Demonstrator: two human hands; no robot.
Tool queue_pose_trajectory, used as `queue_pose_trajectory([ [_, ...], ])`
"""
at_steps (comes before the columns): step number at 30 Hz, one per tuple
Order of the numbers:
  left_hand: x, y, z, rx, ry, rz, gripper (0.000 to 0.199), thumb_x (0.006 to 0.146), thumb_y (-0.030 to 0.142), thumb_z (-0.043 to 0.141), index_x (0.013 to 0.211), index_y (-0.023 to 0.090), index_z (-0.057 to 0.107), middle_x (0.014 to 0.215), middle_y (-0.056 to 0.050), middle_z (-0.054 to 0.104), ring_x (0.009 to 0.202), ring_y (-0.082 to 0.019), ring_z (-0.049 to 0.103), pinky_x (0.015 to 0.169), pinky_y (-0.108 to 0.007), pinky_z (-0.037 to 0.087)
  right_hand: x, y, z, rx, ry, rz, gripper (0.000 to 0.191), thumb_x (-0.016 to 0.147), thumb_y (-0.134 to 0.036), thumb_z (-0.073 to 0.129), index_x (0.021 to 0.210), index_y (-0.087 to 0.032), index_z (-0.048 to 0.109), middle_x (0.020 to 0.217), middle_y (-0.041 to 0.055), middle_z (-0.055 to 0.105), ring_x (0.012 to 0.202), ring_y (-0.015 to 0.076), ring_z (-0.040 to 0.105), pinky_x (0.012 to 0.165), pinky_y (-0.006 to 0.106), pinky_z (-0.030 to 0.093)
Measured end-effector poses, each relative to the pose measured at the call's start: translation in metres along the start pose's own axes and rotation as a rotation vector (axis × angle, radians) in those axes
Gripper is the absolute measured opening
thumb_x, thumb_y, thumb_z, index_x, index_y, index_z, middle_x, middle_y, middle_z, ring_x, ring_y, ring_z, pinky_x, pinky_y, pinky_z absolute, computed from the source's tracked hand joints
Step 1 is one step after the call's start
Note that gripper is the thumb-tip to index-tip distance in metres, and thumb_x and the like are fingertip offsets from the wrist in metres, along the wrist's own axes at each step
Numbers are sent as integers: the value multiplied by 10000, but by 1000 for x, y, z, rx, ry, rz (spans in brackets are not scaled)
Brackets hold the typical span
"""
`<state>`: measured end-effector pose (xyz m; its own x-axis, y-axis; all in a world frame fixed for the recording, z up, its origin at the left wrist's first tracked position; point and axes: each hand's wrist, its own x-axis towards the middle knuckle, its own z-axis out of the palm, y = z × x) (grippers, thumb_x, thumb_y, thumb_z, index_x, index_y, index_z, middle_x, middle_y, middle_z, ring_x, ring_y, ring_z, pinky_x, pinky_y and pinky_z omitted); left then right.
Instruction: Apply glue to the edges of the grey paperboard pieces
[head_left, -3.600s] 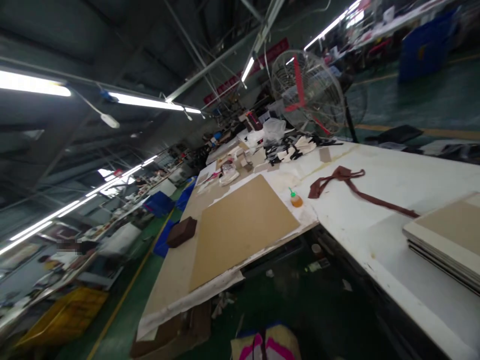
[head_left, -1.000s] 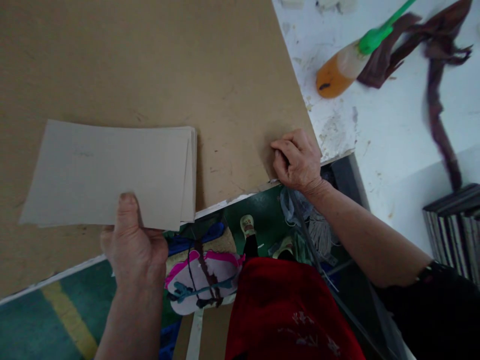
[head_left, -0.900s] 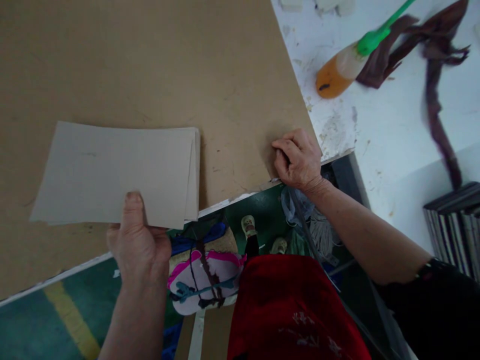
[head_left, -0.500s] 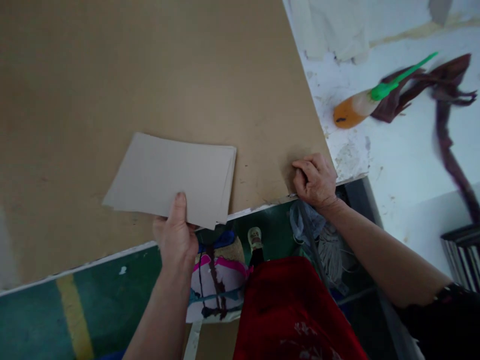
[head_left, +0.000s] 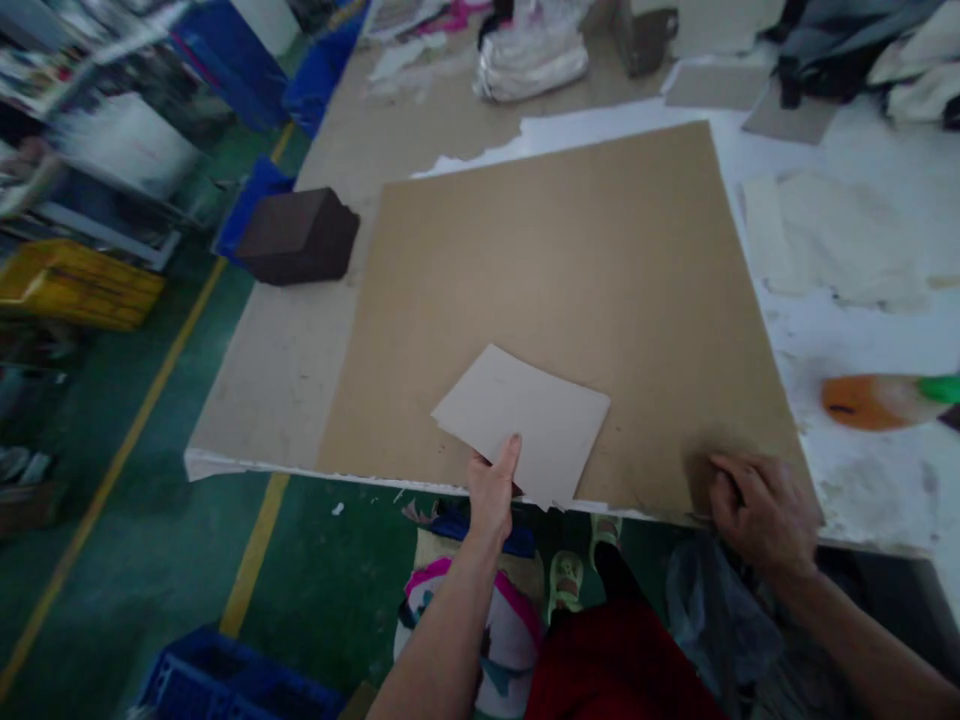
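A small stack of light grey card sheets point(head_left: 536, 415) lies tilted at the near edge of a large brown board point(head_left: 577, 260). My left hand point(head_left: 493, 490) pinches the stack's near edge, thumb on top and fingers underneath. Towards the right corner of the board, my right hand point(head_left: 765, 510) rests with its fingers curled in. Whatever those fingers may hold is hidden, and a dark shadow falls beside them.
Left of the board sits a dark brown block-like stack point(head_left: 300, 235). An orange bottle with a green top point(head_left: 870, 402) lies on the white surface at right. Pale sheets point(head_left: 840, 240) are beyond it. A blue crate point(head_left: 232, 680) stands on the green floor.
The view has swung up and to the left, bringing the far table and floor into sight. My left hand still grips the card stack; my right hand stays by the board's corner.
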<state>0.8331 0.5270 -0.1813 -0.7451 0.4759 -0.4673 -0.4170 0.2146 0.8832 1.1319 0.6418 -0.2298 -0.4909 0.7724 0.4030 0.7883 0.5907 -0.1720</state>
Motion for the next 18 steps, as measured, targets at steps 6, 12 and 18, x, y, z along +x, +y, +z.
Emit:
queue_pose_trajectory([
  [6,-5,12,3,13,40,-14,568,658,402,789,1095,69,642,1051,-176,680,944,-281,659,822,-370,532,-5,14,8,74,-70,-126,246,837,-247,489,1020,-155,627,959,98,616,871,234,576,790,369,456],
  [12,-11,23,8,33,101,-13,583,598,408,823,1038,58,670,995,-186,693,971,-303,649,862,-377,514,-8,18,11,124,-95,-172,250,822,-227,482,1043,-187,592,983,78,619,888,223,586,764,370,452],
  [18,-12,24,12,106,136,-14,563,644,433,791,1053,69,658,1049,-182,680,938,-288,660,833,-365,524,-6,18,12,180,-57,-241,246,809,-223,490,1024,-176,599,928,75,617,837,214,578,730,368,437],
])
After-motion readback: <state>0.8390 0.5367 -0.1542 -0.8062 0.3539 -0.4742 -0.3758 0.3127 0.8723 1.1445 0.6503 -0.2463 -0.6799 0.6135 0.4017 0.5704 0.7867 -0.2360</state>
